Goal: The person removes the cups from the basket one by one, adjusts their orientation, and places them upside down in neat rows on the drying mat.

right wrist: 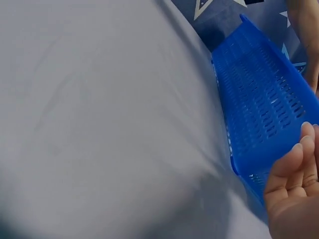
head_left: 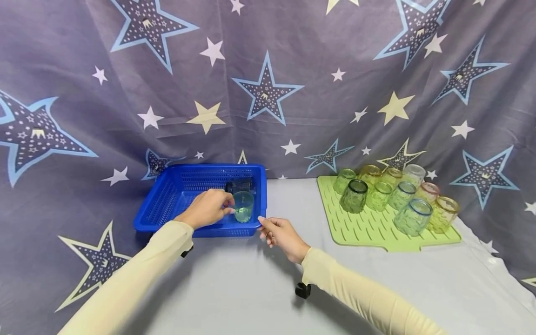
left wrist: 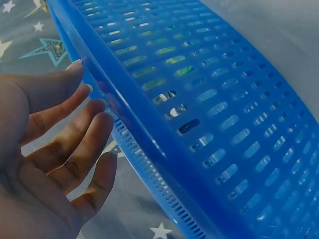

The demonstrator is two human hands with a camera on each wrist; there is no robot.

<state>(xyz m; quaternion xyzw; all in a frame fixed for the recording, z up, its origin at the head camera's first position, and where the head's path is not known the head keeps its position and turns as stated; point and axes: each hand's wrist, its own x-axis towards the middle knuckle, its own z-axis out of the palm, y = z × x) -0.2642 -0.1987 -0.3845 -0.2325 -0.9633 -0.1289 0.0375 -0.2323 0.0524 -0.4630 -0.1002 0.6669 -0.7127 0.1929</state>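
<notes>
A blue perforated basket (head_left: 146,218) stands on the left of the grey-covered table. Inside its right end a pale green glass (head_left: 244,207) is upright, and a dark glass (head_left: 238,186) lies behind it. My left hand (head_left: 211,207) reaches over the basket's near rim, with bent fingertips close to the green glass. In the left wrist view this hand (left wrist: 65,144) shows loosely bent fingers with nothing between them, beside the basket wall (left wrist: 199,94). With thumb and forefinger, my right hand (head_left: 282,236) pinches the basket's near right corner; the right wrist view cuts off part of this hand (right wrist: 296,184).
A light green drying mat (head_left: 351,232) lies at the right of the table, with several textured glasses (head_left: 412,217) on it in green, blue-rimmed and amber tints. A dark green glass (head_left: 354,196) stands at its left. Behind hangs a star-patterned curtain (head_left: 301,56).
</notes>
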